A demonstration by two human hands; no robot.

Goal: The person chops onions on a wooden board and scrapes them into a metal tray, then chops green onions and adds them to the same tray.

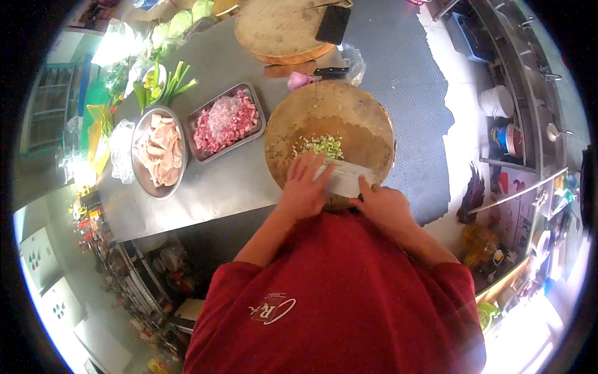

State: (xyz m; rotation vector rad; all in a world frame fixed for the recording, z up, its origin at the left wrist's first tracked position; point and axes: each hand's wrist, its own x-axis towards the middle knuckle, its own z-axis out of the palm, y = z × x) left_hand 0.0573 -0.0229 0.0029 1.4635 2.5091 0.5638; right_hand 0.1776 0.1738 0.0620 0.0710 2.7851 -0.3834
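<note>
A cleaver (351,179) with a broad pale blade lies low over the round wooden chopping block (367,118). My right hand (385,204) is closed around its handle, thumb against the blade. My left hand (303,190) is at the blade's left end with fingers stretched out and slightly spread, touching or just over the blade; exact contact is hard to see. Just beyond the blade sits a small heap of finely chopped green and white vegetable (324,146). Part of the cleaver's handle is hidden by my hand and the red shirt.
Left of the block stand a metal tray of diced meat (227,121) and an oval bowl of pale meat pieces (160,153). Green stalks (177,81) lie behind. A second knife (330,71), a purple onion (300,80) and another block (274,31) with a phone (333,25) are farther back.
</note>
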